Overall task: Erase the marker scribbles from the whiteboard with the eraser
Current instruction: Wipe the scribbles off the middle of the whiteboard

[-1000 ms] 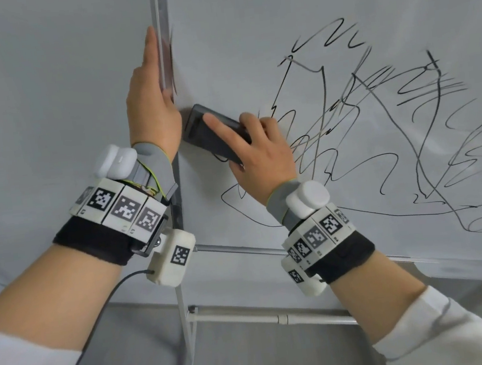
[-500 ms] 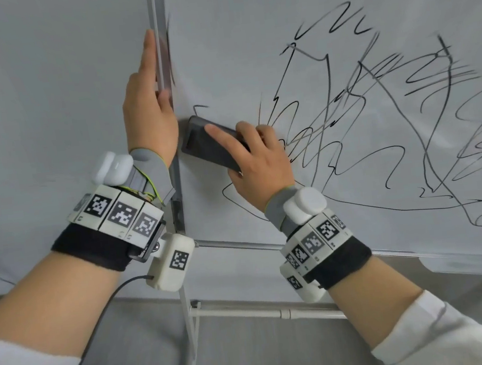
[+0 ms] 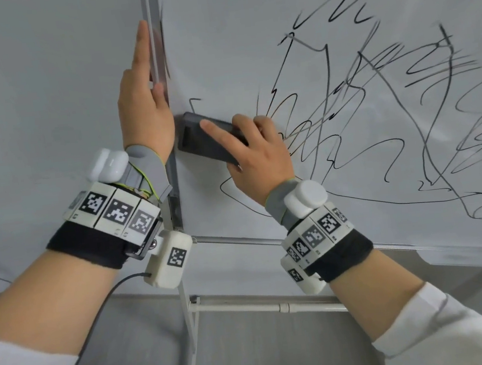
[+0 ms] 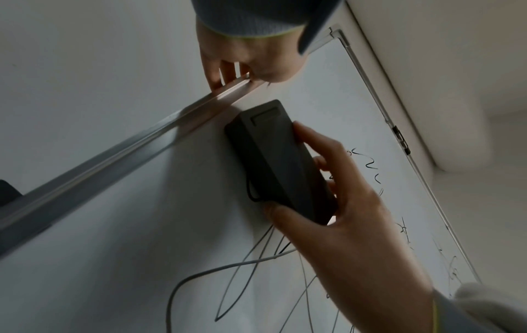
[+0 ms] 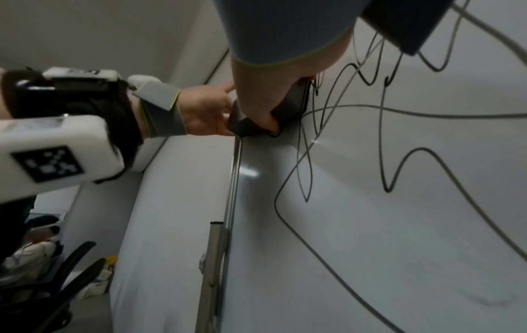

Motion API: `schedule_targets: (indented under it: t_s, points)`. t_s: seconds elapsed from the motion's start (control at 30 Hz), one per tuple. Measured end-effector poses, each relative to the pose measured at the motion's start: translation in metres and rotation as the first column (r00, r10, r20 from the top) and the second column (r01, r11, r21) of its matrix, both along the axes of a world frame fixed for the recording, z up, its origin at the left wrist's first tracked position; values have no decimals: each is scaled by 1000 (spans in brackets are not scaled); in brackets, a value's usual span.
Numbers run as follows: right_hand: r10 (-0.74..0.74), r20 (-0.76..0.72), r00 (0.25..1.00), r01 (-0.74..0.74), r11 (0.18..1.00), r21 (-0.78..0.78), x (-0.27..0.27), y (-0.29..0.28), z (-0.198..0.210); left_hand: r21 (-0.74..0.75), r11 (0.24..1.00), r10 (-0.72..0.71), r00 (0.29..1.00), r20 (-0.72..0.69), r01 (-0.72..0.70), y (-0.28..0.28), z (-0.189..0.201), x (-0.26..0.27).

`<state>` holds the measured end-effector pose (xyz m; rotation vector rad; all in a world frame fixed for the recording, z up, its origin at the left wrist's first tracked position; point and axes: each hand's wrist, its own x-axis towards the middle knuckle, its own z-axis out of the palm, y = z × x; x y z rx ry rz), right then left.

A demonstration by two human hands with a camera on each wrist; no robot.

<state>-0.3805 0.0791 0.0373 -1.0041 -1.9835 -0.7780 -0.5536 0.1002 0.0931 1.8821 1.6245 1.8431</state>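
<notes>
A whiteboard [image 3: 217,35] fills the upper right of the head view, covered with black marker scribbles [image 3: 374,101]. My right hand [image 3: 255,150] grips a dark grey eraser [image 3: 203,140] and presses it flat on the board by its left edge. The eraser [image 4: 273,157] lies slantwise, with my index finger along its top. My left hand [image 3: 144,109] grips the board's metal side frame [image 3: 154,42], fingers behind it and thumb in front. In the right wrist view the eraser [image 5: 245,126] sits under my palm with scribbles [image 5: 385,135] to its right.
A grey wall [image 3: 42,85] lies left of the board. Beneath the board run a metal stand post [image 3: 189,323] and a white crossbar [image 3: 262,303]. In the right wrist view, black office chairs [image 5: 57,281] stand on the floor at the lower left.
The right hand has slid the eraser left until it sits against the frame, next to my left hand. A short hooked line now shows above the eraser. The left hand has kept its hold.
</notes>
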Motion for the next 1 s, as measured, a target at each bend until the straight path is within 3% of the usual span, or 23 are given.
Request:
schedule_targets:
  t_s: [0.2, 0.43, 0.57, 0.73, 1.0]
  points:
    - [-1, -59, 998, 4, 999, 49, 0, 0, 30, -4, 998, -56, 997, 45, 56, -4, 1, 3]
    - [-7, 29, 1000, 9, 999, -41, 7, -3, -20, 20, 996, -93, 995, 41, 92, -5, 1, 3]
    - [0, 36, 999, 2, 999, -32, 13, -4, -9, 18, 995, -95, 994, 45, 95, -6, 3, 4]
    - [-35, -48, 998, 37, 999, 30, 14, -2, 23, -10, 999, -48, 995, 85, 49, -3, -2, 4]
    - [-17, -3, 1000, 16, 994, -105, 13, -9, -17, -47, 997, 60, 998, 16, -59, 0, -6, 1]
